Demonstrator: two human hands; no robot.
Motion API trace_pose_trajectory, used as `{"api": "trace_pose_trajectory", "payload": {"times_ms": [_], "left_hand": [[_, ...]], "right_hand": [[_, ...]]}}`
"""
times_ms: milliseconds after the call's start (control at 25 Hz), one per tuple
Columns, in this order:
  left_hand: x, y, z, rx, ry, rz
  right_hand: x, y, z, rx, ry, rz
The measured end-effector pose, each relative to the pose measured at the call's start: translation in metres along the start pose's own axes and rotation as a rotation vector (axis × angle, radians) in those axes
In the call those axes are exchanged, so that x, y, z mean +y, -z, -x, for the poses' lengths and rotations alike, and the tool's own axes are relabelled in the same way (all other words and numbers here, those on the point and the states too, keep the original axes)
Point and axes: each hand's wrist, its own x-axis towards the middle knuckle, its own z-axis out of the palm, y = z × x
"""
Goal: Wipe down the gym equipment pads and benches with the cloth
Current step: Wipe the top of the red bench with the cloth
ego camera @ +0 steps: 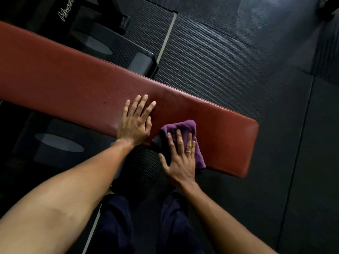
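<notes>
Purple terry cloth [185, 126] lies pressed under the flat right hand [180, 162]; the red-brown vinyl pad [73, 79] runs lengthwise leftward beneath the flat, empty left hand [134, 123].

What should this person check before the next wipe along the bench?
1. Cloth lies on the bench, at its near edge: ok.
2. Right hand presses flat on the cloth: ok.
3. Left hand rests flat on the bench beside the cloth, not on it: ok.
4. Bench spotless: not ok, small specks show past the left hand.
5. Cloth damp enough: cannot tell.
</notes>
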Motion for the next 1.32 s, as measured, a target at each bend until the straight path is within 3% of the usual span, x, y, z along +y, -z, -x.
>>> {"api": "trace_pose_trajectory", "payload": {"times_ms": [200, 320, 440, 600, 800, 960, 1040, 1160, 1320], "left_hand": [[-0.003, -0.002, -0.002, 0.000, -0.010, -0.008], [0.001, 0.001, -0.001, -0.025, 0.005, -0.022], [0.002, 0.000, 0.000, -0.030, 0.013, -0.041], [0.002, -0.001, -0.002, -0.012, 0.002, -0.016], [0.001, 0.004, -0.002, 0.042, 0.096, 0.050], [-0.009, 0.011, -0.006, 0.005, 0.112, 0.017], [-0.022, 0.014, -0.010, 0.003, 0.148, 0.015], [-0.050, 0.022, -0.022, 0.000, 0.183, -0.009], [-0.088, 0.032, -0.043, -0.013, 0.193, -0.048]], "right_hand": [[0.001, 0.007, -0.120, 0.029, 0.150, -0.003], [0.031, 0.020, -0.130, -0.028, -0.058, 0.002], [0.038, 0.019, -0.072, 0.005, -0.208, -0.041], [-0.006, -0.002, -0.045, -0.017, -0.018, -0.011], [0.002, 0.007, -0.143, 0.013, 0.320, 0.005], [0.034, 0.026, -0.158, -0.018, 0.004, -0.025], [0.039, 0.029, -0.125, 0.033, -0.040, -0.053], [0.021, 0.022, -0.079, -0.027, 0.148, -0.008], [-0.017, 0.013, -0.136, -0.114, 0.378, 0.005]]}}
